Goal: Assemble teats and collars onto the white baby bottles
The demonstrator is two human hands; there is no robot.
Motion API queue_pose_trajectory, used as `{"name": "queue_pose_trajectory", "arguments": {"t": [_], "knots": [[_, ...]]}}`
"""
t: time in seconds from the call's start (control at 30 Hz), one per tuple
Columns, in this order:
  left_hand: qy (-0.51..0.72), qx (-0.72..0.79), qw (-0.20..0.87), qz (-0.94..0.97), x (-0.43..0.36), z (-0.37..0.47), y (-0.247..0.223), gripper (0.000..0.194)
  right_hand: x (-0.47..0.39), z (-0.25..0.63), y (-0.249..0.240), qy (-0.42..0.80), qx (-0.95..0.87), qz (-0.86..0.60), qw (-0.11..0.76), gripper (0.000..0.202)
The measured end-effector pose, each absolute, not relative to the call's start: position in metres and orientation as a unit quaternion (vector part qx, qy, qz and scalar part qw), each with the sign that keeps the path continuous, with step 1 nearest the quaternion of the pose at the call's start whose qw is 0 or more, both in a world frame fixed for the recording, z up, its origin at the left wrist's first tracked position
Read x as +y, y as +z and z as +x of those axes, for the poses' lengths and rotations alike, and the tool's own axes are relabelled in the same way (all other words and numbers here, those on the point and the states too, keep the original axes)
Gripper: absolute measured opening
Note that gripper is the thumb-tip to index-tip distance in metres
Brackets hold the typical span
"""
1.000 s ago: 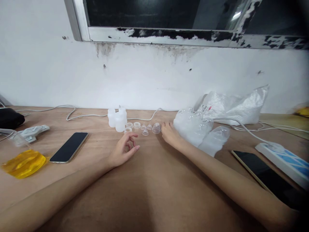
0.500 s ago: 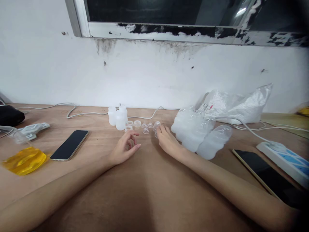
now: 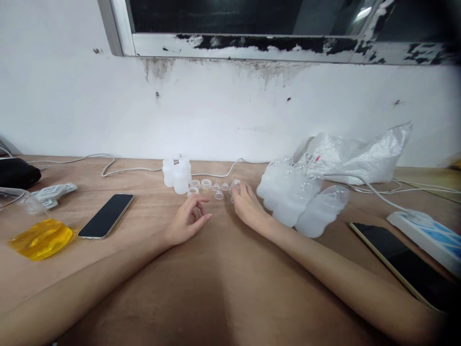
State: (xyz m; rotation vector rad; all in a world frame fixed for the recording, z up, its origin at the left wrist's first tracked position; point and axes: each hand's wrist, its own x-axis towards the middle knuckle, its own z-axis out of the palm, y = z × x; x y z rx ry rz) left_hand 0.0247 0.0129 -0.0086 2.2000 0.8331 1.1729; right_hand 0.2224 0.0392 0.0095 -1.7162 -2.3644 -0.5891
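My left hand (image 3: 189,218) rests on the table, palm turned inward, its fingers loosely curled and apart with nothing in them. Just beyond it lie several translucent screw rings (image 3: 206,184) and a group of white baby bottles (image 3: 181,178) standing upright. Clear bottle nipples (image 3: 218,194) sit between the two hands. My right hand (image 3: 249,204) reaches down with its fingers together on a clear dome cap (image 3: 232,198), which they partly cover. Another dome cap (image 3: 235,183) shows just past the fingertips. Right of this hand, several capped bottles (image 3: 290,194) lie bunched together.
A silvery plastic bag (image 3: 356,156) lies against the wall. On the right are a dark tablet-like device (image 3: 399,264) and a white power strip (image 3: 428,238). Leftward are a phone (image 3: 106,216), a yellow liquid pouch (image 3: 41,238) and a black pouch (image 3: 18,174). Cables run along the back.
My right hand has shifted slightly forward over the dome caps. My left hand stays where it was, and the view has tilted a little.
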Motion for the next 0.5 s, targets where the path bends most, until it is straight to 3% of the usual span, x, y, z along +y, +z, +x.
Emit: {"name": "queue_pose_trajectory", "arguments": {"t": [0.17,0.33,0.5], "knots": [[0.334,0.314,0.160,0.874,0.012,0.020,-0.004,0.035,0.016,0.216,0.013,-0.182,-0.839,-0.481,0.179,0.044],[0.153,0.286,0.091,0.942,0.007,0.007,0.000,0.064,-0.019,0.227,0.008,0.004,-0.924,-0.368,0.107,0.058],[0.077,0.277,0.123,0.950,0.007,0.000,-0.007,0.065,-0.021,0.241,-0.008,0.084,-0.927,-0.361,0.066,0.058]]}}
